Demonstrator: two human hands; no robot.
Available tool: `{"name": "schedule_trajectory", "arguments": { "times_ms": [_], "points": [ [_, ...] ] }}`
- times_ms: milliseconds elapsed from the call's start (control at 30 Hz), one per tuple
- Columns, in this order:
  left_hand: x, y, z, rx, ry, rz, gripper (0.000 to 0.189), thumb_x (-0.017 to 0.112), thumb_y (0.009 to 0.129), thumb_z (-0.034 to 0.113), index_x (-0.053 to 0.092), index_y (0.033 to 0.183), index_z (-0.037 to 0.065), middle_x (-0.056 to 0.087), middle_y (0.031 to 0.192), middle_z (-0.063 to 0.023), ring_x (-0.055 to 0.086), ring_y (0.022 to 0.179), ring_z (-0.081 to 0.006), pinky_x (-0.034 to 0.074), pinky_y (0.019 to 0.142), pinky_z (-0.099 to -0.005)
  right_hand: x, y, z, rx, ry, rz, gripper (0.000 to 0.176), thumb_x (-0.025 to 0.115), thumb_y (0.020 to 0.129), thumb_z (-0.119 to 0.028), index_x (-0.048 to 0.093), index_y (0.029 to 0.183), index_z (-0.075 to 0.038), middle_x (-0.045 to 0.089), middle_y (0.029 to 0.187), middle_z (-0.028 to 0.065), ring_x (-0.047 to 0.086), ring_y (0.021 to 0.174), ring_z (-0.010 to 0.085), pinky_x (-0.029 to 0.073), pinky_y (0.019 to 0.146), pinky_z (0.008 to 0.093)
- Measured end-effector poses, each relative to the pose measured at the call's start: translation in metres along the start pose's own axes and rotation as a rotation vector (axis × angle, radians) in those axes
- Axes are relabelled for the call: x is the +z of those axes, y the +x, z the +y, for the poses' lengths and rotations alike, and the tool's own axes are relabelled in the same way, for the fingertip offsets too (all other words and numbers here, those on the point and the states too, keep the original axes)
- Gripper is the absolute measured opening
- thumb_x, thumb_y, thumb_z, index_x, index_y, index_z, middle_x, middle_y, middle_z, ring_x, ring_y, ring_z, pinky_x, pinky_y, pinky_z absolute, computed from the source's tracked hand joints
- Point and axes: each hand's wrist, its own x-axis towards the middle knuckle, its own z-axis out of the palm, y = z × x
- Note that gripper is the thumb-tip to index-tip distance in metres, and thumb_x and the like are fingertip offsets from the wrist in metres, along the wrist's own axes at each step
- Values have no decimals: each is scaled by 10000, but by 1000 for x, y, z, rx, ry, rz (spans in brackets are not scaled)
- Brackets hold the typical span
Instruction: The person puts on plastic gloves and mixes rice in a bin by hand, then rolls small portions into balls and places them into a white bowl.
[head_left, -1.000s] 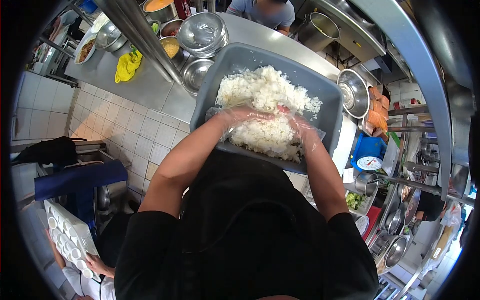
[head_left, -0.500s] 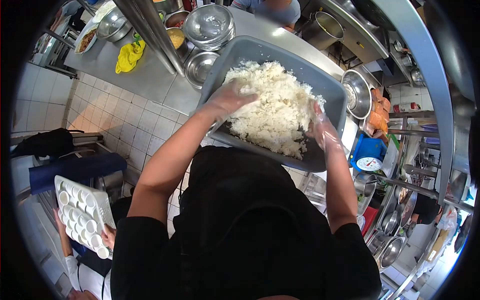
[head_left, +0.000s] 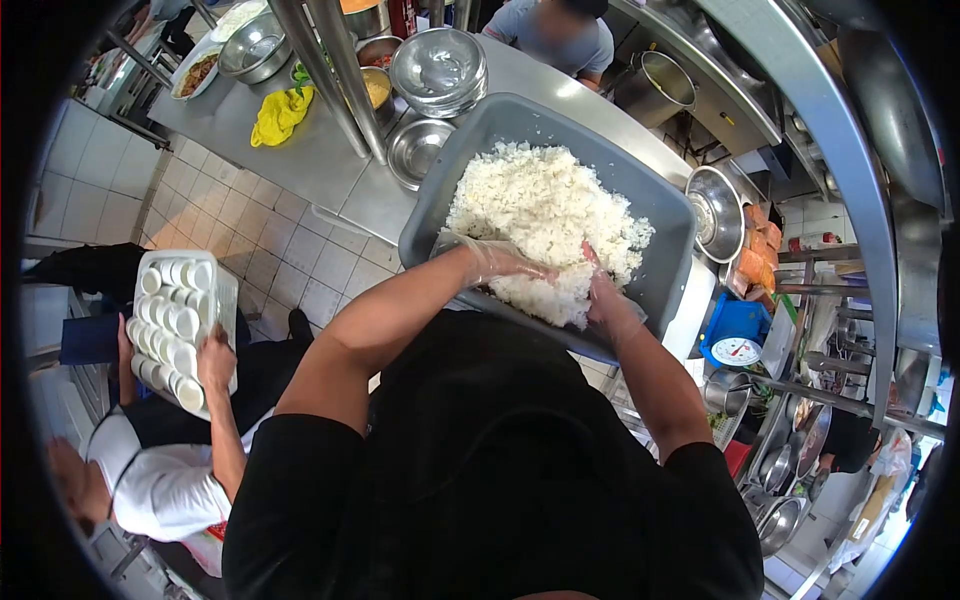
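Note:
A grey tub (head_left: 672,205) on the steel counter bears a large heap of white rice (head_left: 545,195). Both hands are inside it, in clear plastic gloves. My left hand (head_left: 500,262) reaches in at the near left, its fingers partly sunk in rice and pointing right. Facing it from the near right, my right hand (head_left: 608,300) presses on the same rice. A clump of rice lies between the two hands, and both curve around it. Some fingertips are hidden in the rice.
Steel bowls (head_left: 418,152) and a yellow cloth (head_left: 281,117) lie left of the tub. A colander (head_left: 714,212) and blue scale (head_left: 735,330) stand right. One person carries a tray of white cups (head_left: 180,330) at the left; another person (head_left: 550,40) is across the counter.
Both hands have moved from the heap's sides to its near edge and come closer together around rice. The person with the cup tray has moved up in view.

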Motion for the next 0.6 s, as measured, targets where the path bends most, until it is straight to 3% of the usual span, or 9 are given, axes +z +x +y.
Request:
{"name": "schedule_trajectory", "arguments": {
  "times_ms": [100,167,233,300,333,400,500,533,600],
  "points": [
    [-5,-8,7,155,60,-99,706,795,772,520,657,1285,56,575,1404,-140,511,1304,-278,367,1119,-336,1,10,-5,6,99,34,733,572,929,-577,450,1458,-84,549,1416,146,562,1255,318,451,1067,484],
    [-8,-13,7,178,29,-96,738,807,765,491,630,1294,8,591,1371,-156,534,1270,-269,375,1105,-338,-9,18,-5,-91,42,-151,643,611,938,-444,462,1445,-79,571,1387,155,585,1225,318,475,1042,476],
    [-4,-18,13,206,-3,-101,771,818,758,462,603,1303,-40,606,1339,-172,556,1237,-260,383,1092,-340,-11,12,-8,-150,24,-98,628,631,932,-386,459,1447,-72,576,1381,151,592,1209,310,477,1033,469],
    [6,-28,26,345,-229,180,770,868,705,249,533,1312,-86,634,1257,-202,571,1213,-249,408,1074,-346,-10,8,-12,-206,7,-42,617,651,926,-329,456,1448,-65,582,1375,148,598,1193,301,479,1023,462],
    [5,-23,25,341,-231,171,770,868,705,249,533,1312,-86,634,1257,-202,571,1213,-249,408,1074,-346,-13,9,-16,-371,-66,-35,605,670,909,-241,455,1444,-59,587,1362,153,600,1191,295,482,1023,451],
    [-5,-8,23,284,86,430,771,869,644,105,491,1282,-106,642,1190,-221,588,1175,-243,430,1050,-340,-17,13,-24,-695,-221,-18,619,710,873,-64,452,1435,-46,596,1336,164,604,1189,284,487,1023,430],
    [-19,0,25,341,49,483,690,889,623,224,606,1186,-57,643,1186,-215,612,1118,-311,468,1012,-343,1,-7,-44,-708,-418,111,716,745,844,-16,390,1465,-31,616,1292,173,595,1193,251,464,1037,388],
    [-27,0,29,336,43,474,690,889,623,224,606,1186,-57,643,1186,-215,612,1118,-311,468,1012,-343,-7,-9,-46,-590,-334,167,766,781,846,-103,359,1482,-35,626,1276,181,598,1182,238,441,1041,347],
    [-44,-3,40,179,503,462,743,891,647,347,607,1203,-55,624,1216,-242,607,1133,-343,473,1016,-361,5,-19,-57,-600,-433,392,799,814,827,-171,370,1473,-16,643,1264,161,606,1171,225,440,1025,312]
  ]
}}
